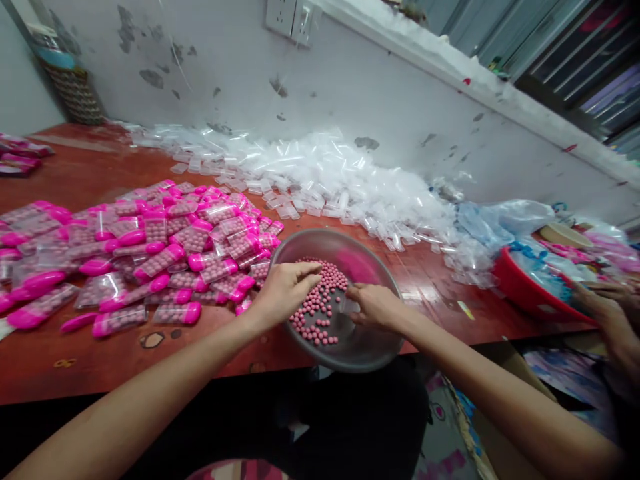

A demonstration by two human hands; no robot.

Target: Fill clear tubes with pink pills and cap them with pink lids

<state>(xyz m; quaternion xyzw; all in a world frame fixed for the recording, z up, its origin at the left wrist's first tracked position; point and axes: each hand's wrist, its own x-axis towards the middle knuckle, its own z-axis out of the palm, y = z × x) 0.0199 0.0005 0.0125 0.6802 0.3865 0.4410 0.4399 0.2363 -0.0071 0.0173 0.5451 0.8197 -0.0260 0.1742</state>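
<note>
A grey metal bowl [373, 350] sits at the table's front edge and holds many small pink balls [323, 297], heaped toward its left side. My left hand [285, 291] reaches over the bowl's left rim, fingers stretched over the balls and thumb a little apart. Inside the right half of the bowl, my right hand [375, 307] is closed on a small clear plastic case [349, 307], partly hidden by the fingers. To the left lies a pile of clear cases with bright pink caps [170, 250], filled with the same pink balls.
Behind the bowl, a long heap of clear plastic cases [320, 167] runs along the wall. A red basin [530, 290] with blue pieces stands at right, near another person's hands [610, 320]. A woven basket [75, 90] stands at the far left corner.
</note>
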